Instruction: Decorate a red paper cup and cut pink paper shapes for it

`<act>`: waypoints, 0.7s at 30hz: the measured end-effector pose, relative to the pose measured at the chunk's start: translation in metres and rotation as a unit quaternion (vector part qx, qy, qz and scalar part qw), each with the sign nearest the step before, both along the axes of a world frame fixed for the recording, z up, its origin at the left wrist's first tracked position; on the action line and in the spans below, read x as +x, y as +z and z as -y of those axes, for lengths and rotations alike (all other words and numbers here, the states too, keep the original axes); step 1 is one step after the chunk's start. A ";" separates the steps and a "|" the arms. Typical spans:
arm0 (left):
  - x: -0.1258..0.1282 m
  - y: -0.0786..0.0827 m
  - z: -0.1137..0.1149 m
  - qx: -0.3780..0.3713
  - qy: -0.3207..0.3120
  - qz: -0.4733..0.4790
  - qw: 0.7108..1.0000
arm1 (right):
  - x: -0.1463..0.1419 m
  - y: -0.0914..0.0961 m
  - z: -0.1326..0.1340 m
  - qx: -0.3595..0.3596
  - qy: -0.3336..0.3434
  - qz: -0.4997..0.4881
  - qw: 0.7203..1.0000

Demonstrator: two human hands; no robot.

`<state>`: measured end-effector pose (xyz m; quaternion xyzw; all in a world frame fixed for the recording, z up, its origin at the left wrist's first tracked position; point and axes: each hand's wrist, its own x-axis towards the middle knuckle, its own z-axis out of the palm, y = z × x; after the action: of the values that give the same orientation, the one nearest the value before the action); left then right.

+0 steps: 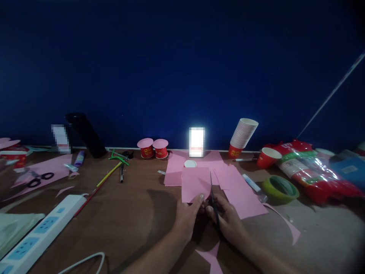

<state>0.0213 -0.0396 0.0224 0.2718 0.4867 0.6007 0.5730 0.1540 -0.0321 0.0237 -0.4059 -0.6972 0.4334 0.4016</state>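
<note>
In my left hand [186, 215] is a piece of pink paper [195, 184], pinched at its lower edge with the thumb on top. My right hand [226, 219] is closed around dark scissors [213, 203], whose blades point up along the paper's right edge. Just behind the held piece shows the white top of a paper cup [190, 163]. More pink sheets [242, 194] lie flat on the table behind and to the right. Below my hands there is a pink offcut [212, 258].
Two red cups with pink discs [146, 149] stand at the back. A stack of paper cups [243, 135] leans rightward. On the right are yellow-green tape [281, 190] and a red plastic package [310, 171]. A white power strip [42, 232] lies left, near other scissors [40, 179].
</note>
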 end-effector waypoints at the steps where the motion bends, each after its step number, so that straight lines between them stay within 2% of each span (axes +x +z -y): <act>1: 0.000 0.000 0.000 -0.003 0.002 0.000 1.000 | 0.000 0.000 0.000 0.000 0.000 -0.001 1.000; 21: 0.000 0.005 0.001 -0.005 0.005 0.011 1.000 | 0.001 -0.002 0.000 0.010 -0.006 0.015 1.000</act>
<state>0.0217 -0.0407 0.0273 0.2599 0.4847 0.6043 0.5765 0.1549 -0.0320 0.0219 -0.4122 -0.7052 0.4178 0.3977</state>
